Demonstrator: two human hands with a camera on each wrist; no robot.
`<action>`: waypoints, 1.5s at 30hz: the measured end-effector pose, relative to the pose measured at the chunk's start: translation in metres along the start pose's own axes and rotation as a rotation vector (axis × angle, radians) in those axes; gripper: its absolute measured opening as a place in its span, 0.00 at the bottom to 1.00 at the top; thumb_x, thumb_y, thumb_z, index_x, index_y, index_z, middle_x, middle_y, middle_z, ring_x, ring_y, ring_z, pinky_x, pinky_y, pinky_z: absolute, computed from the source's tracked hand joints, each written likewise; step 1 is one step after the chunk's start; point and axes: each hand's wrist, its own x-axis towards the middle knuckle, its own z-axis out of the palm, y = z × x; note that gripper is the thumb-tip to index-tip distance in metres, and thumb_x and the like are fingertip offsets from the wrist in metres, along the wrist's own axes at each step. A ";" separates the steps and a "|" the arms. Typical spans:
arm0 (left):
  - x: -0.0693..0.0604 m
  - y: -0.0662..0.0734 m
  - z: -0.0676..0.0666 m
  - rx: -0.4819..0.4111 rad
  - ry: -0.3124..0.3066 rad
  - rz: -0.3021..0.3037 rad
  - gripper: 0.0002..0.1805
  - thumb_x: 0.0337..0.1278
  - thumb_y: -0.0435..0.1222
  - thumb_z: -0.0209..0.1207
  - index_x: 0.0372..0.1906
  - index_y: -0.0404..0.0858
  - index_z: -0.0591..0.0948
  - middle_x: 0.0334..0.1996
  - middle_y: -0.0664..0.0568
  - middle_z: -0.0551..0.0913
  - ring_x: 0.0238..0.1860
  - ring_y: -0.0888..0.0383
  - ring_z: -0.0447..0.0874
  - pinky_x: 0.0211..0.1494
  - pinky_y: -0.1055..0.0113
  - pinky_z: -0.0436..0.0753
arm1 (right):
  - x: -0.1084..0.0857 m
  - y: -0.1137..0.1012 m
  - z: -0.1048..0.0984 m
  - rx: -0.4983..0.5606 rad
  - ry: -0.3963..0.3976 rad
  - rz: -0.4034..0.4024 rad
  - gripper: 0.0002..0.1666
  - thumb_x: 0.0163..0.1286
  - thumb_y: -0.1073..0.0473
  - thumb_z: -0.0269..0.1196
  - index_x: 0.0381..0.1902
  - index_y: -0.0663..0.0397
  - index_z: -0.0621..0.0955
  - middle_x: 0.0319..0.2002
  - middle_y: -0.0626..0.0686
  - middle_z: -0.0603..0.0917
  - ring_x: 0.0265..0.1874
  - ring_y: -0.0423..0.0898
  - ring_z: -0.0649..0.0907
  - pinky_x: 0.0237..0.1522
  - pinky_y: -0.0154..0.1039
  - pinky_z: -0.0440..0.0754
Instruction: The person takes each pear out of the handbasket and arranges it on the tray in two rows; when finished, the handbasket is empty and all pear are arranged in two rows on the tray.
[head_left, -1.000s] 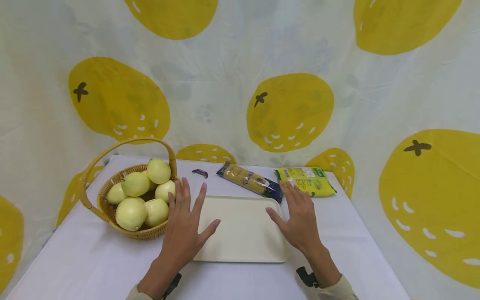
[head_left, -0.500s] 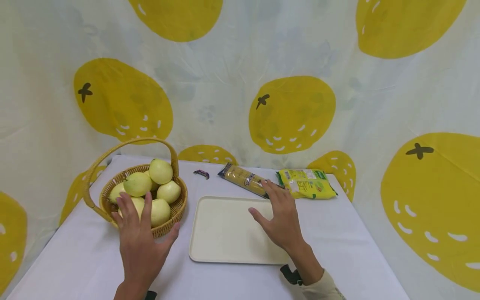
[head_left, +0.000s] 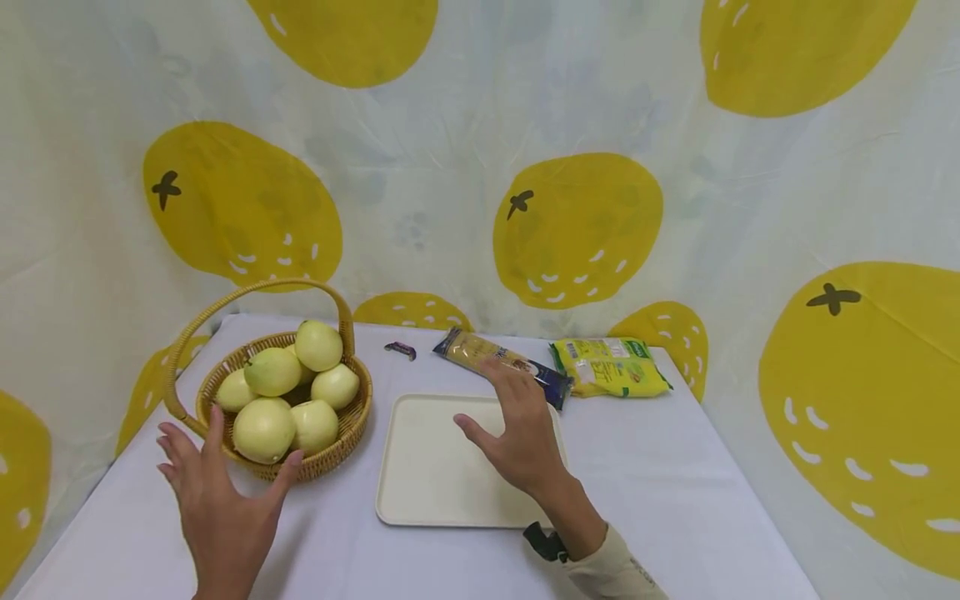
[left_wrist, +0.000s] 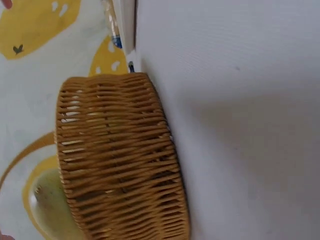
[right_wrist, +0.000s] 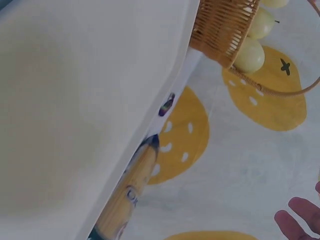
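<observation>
My left hand [head_left: 228,517], fingers spread and thumb apart, hovers at the near left side of a wicker basket [head_left: 330,461] and holds nothing. Several pale yellow-green fruits [head_left: 264,430], pear-like or apple-like, are heaped in the basket under its arched handle. In the left wrist view the woven basket wall [left_wrist: 120,160] fills the middle. Over the right part of a cream tray [head_left: 435,467] hangs my right hand [head_left: 517,433], fingers extended, nothing in its grasp. Its fingertips overlap the pasta pack [head_left: 468,350] in the head view; only some fingertips [right_wrist: 295,220] show in the right wrist view.
A small dark wrapped snack [head_left: 401,350] lies behind the tray. At the back right of the white-covered table [head_left: 675,500] is a yellow-green packet [head_left: 611,367]. A fruit-print cloth [head_left: 420,167] hangs behind the table.
My left hand has moved left, from beside the tray, across the basket's front, to its near left side. My right hand has shifted left over the tray. The objects stay put.
</observation>
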 end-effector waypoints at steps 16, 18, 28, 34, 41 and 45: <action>0.001 -0.021 -0.001 -0.083 -0.186 -0.328 0.63 0.49 0.43 0.82 0.87 0.50 0.56 0.86 0.41 0.50 0.87 0.38 0.40 0.90 0.33 0.49 | 0.019 -0.044 0.035 0.119 -0.016 -0.099 0.42 0.68 0.42 0.75 0.75 0.47 0.76 0.70 0.46 0.82 0.68 0.46 0.80 0.72 0.50 0.84; 0.002 -0.021 -0.001 -0.078 -0.213 -0.380 0.62 0.52 0.46 0.81 0.87 0.52 0.55 0.86 0.45 0.54 0.87 0.39 0.41 0.91 0.35 0.49 | 0.020 -0.049 0.041 0.121 -0.023 -0.108 0.41 0.69 0.41 0.75 0.75 0.46 0.76 0.70 0.46 0.82 0.68 0.45 0.81 0.73 0.50 0.83; 0.004 -0.023 0.000 -0.097 -0.293 -0.518 0.63 0.57 0.52 0.78 0.88 0.54 0.49 0.87 0.49 0.49 0.86 0.36 0.50 0.91 0.40 0.53 | 0.027 -0.076 0.065 0.137 -0.014 -0.201 0.39 0.68 0.41 0.75 0.72 0.46 0.78 0.65 0.44 0.85 0.59 0.43 0.83 0.64 0.39 0.86; 0.004 -0.025 0.001 -0.116 -0.312 -0.529 0.63 0.59 0.51 0.77 0.88 0.53 0.47 0.87 0.49 0.47 0.85 0.36 0.50 0.91 0.43 0.54 | 0.032 -0.090 0.085 0.185 -0.066 -0.188 0.35 0.70 0.39 0.73 0.69 0.45 0.80 0.62 0.44 0.86 0.58 0.41 0.83 0.61 0.34 0.86; 0.002 -0.028 0.004 -0.143 -0.312 -0.530 0.63 0.59 0.50 0.77 0.88 0.54 0.46 0.87 0.49 0.47 0.86 0.38 0.49 0.91 0.43 0.55 | 0.038 -0.107 0.112 0.306 -0.204 -0.091 0.34 0.71 0.40 0.73 0.70 0.44 0.80 0.64 0.43 0.85 0.61 0.39 0.82 0.62 0.29 0.85; 0.002 -0.030 0.004 -0.162 -0.309 -0.526 0.63 0.58 0.49 0.78 0.88 0.54 0.47 0.87 0.50 0.48 0.86 0.39 0.49 0.91 0.44 0.56 | 0.044 -0.117 0.126 0.380 -0.248 -0.068 0.36 0.69 0.39 0.74 0.70 0.43 0.80 0.65 0.42 0.85 0.65 0.39 0.81 0.67 0.29 0.83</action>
